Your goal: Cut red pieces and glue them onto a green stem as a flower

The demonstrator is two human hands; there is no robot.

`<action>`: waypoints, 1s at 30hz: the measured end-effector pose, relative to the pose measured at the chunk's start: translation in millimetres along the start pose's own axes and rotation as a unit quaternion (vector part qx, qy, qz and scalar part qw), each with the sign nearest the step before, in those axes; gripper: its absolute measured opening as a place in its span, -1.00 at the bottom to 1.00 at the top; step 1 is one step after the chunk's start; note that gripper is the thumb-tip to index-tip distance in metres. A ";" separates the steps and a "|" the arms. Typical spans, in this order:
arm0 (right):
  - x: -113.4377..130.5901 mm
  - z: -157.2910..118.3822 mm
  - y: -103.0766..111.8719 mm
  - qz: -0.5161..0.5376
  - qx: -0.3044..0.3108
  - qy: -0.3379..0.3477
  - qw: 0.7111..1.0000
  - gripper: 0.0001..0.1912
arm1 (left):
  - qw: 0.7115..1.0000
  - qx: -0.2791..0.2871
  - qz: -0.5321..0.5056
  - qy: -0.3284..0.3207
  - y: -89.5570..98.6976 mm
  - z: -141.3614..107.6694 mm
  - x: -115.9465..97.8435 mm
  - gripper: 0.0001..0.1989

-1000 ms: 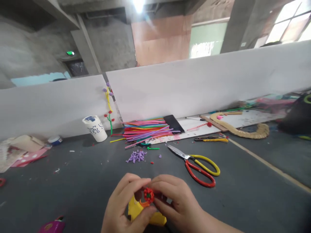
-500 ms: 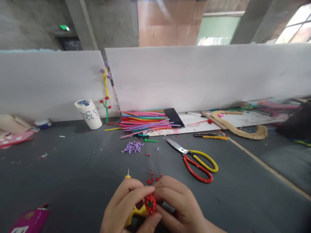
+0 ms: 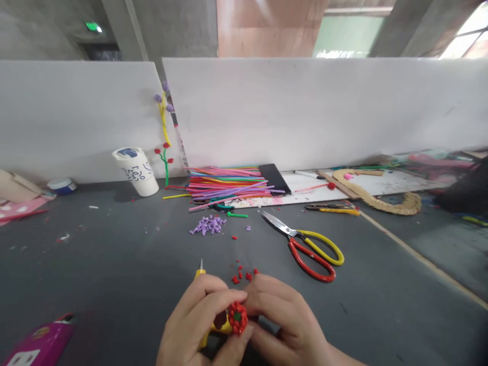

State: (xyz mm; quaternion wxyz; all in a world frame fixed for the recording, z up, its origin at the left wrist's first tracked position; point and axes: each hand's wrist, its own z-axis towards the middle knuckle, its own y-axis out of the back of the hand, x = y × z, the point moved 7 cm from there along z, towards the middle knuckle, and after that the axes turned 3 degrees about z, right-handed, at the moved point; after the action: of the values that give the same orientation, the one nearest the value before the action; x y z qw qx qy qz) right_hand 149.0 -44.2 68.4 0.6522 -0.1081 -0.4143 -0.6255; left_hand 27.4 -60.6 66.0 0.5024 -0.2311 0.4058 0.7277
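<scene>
two bare hands sit close together in the head view, nearer the wearer than the scissors (image 3: 292,233) and mainly to their left, above a dark table (image 3: 125,249). the left hand (image 3: 198,323) is closed in a pinch, index finger above and thumb below, on a red flower-like piece (image 3: 237,317), which lies to the near left of the scissors. this piece is at the left hand's fingertips, on the side towards the right hand (image 3: 285,317), so the left is the nearer hand, though the gap to the right is very slight. its round face, green in the middle, is turned to the camera; any length behind that face is hidden, so its long axis cannot be told. the right hand is curled with its fingertips just beside the piece; whether they touch it or grip something behind it, i cannot tell. a yellow tool (image 3: 200,272) with a metal tip lies partly hidden at the left hand, left of the scissors, its tip pointing away from the wearer. small red bits (image 3: 249,276) are scattered just beyond the hands, to the near left of the scissors. a heap of purple pieces (image 3: 208,225) lies left of the scissors, and a short green stem (image 3: 238,215) rests just left of their blade tips.
</scene>
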 end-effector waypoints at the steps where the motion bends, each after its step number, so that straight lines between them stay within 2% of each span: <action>1: 0.2 -0.4 -0.2 0.002 -0.001 0.000 1.000 -0.86 | 1.000 0.001 -0.003 0.003 0.1 0.5 0.2 -0.77; 8: 1.2 -0.9 0.1 0.010 -0.005 -0.001 1.000 -0.86 | 0.998 0.013 -0.054 0.039 -0.4 4.3 2.8 -0.77; 14: -2.3 1.6 2.9 0.034 -0.014 -0.015 0.999 -0.83 | 0.987 0.064 -0.135 0.066 -2.2 6.9 8.3 -0.70; 23: -2.4 -0.2 -1.3 0.042 0.008 -0.007 0.999 -0.85 | 0.987 0.076 -0.114 0.082 0.2 11.1 9.1 -0.85; 28: -4.0 -2.3 -4.4 0.038 0.023 -0.011 0.999 -0.87 | 0.988 0.093 -0.106 0.064 -0.6 13.6 6.3 -0.83; 30: -2.9 -2.7 -3.4 0.032 0.020 -0.009 0.999 -0.87 | 0.988 0.084 -0.106 0.073 -0.9 12.8 7.6 -0.83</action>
State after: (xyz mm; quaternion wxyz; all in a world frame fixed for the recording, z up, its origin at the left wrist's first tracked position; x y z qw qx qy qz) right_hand 147.3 -44.5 63.4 0.6700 -0.1139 -0.4287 -0.5953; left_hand 26.2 -45.7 67.2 0.5635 -0.2826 0.4745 0.6144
